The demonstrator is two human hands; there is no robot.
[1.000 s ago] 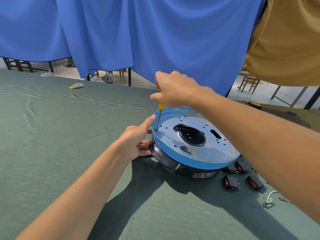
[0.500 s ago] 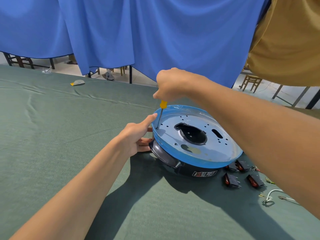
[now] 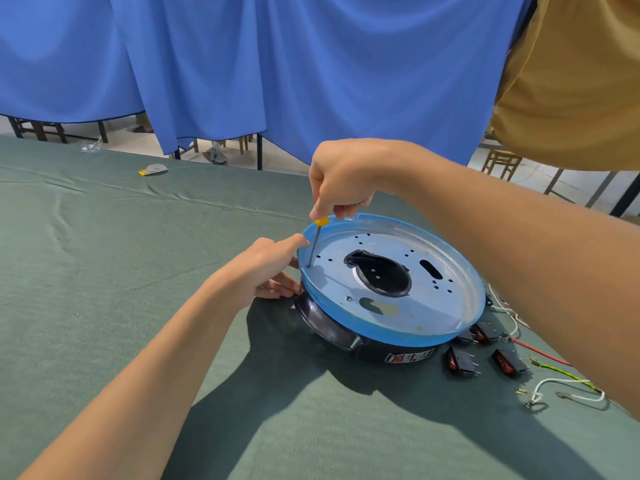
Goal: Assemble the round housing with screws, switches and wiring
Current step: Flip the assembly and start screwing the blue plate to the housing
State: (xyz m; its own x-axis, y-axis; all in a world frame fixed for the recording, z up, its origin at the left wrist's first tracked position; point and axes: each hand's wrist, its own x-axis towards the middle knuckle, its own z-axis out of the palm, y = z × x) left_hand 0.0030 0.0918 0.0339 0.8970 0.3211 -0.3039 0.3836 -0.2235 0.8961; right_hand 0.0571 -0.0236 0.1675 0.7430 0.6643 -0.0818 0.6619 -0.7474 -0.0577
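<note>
The screwdriver [image 3: 316, 242] handle is mostly swallowed by the right hand [image 3: 346, 174]; whatever sits at its tip is too small to tell. The housing label [image 3: 410, 357] is unreadable. The wires [image 3: 540, 351] run behind the right forearm.

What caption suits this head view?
Right hand sets a screwdriver at the edge of the round housing; left hand steadies it.
</note>
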